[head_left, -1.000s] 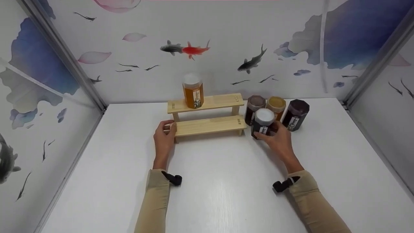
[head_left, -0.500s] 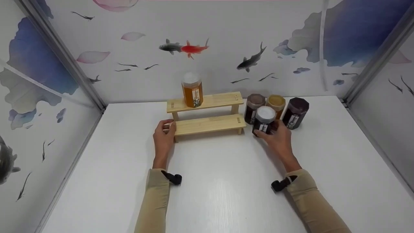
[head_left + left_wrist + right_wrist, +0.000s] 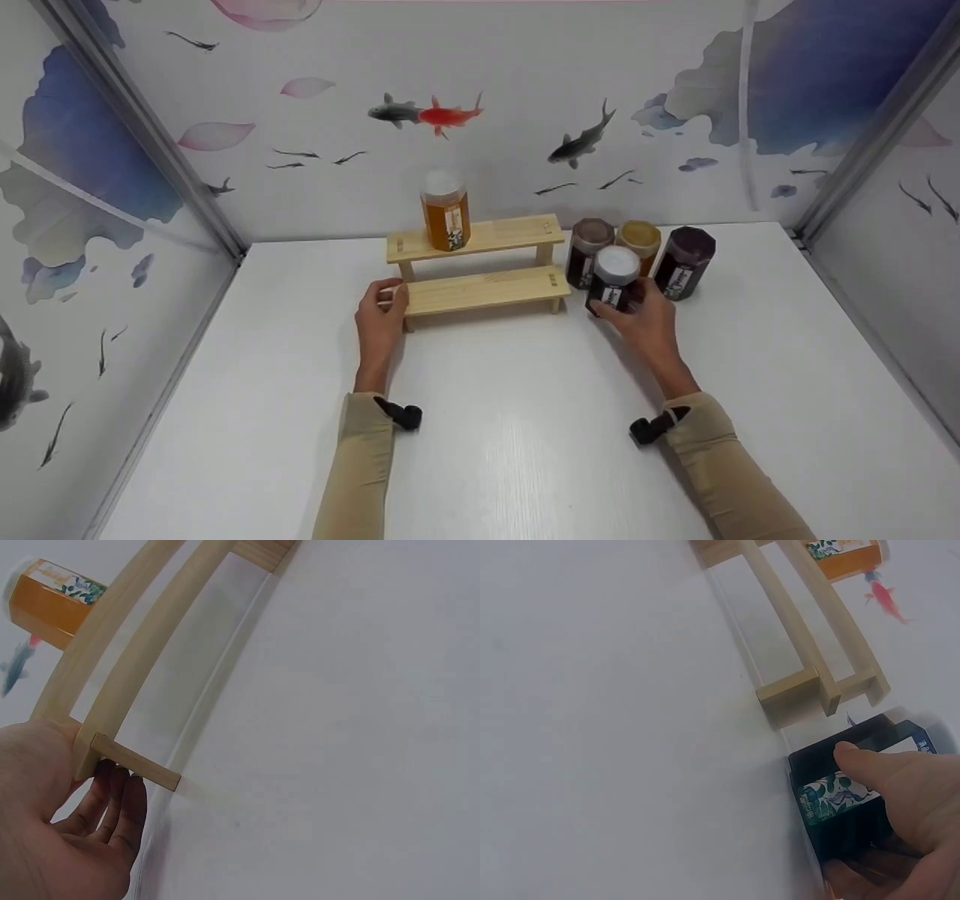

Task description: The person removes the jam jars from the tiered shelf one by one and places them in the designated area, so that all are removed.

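My left hand (image 3: pixel 380 319) grips the left end of a two-tier wooden display rack (image 3: pixel 484 291) at its lower shelf. In the left wrist view, its fingers (image 3: pixel 129 814) curl beneath that end, near a short leg. To the right of the rack, my right hand (image 3: pixel 648 319) holds a dark jar (image 3: pixel 609 291) with a white lid, thumb on the near side. The jar is upright in the head view; whether its base touches the table I cannot tell. An amber jar (image 3: pixel 447 217) with a whitish lid stands on the upper shelf, left of its middle.
Close behind the held jar stand a brown-lidded dark jar (image 3: pixel 590 251) and a yellow-lidded jar (image 3: pixel 640 238), partly hidden. Another dark jar (image 3: pixel 685 264) stands to their right. The white table (image 3: pixel 510 420) meets a patterned wall (image 3: pixel 517 165) just behind the rack.
The dark jar in my right hand has shifted very slightly to the right. My left hand and the rack look the same.
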Tool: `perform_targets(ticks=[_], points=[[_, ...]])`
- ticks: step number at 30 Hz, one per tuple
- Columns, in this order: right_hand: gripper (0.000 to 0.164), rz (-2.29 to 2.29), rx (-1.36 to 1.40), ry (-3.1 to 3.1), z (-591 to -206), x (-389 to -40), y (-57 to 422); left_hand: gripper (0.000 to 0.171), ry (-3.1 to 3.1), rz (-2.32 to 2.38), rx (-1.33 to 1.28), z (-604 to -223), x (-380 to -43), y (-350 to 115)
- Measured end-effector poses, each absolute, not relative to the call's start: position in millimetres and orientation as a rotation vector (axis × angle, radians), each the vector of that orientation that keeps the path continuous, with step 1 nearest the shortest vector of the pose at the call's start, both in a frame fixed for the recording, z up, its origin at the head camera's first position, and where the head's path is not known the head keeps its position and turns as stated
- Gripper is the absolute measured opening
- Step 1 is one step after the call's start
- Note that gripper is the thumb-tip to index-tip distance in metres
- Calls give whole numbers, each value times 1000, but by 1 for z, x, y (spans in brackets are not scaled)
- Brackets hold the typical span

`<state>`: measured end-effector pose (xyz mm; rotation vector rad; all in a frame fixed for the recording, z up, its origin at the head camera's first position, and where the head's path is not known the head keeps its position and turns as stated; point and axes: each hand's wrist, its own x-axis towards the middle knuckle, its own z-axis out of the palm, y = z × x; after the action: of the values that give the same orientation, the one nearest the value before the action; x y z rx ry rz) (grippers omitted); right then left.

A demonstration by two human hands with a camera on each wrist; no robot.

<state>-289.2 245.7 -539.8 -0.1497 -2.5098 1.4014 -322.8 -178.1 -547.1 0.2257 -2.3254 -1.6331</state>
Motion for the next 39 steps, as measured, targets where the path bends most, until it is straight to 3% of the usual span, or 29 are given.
perform_targets(ticks=[15, 25, 33, 39], points=[[89, 1346, -92, -2527, -526, -286, 246, 31, -2325, -1645, 228, -544, -321, -179], [76, 1086, -57, -2329, -484, -281, 227, 32, -2329, -1632, 242, -544, -322, -181], [59, 1232, 210, -2163, -467, -283, 186, 30, -2307, -1637, 235, -545, -322, -180], [56, 1329, 411, -2197, -464, -294, 151, 30, -2300, -1648, 227, -549, -321, -174]])
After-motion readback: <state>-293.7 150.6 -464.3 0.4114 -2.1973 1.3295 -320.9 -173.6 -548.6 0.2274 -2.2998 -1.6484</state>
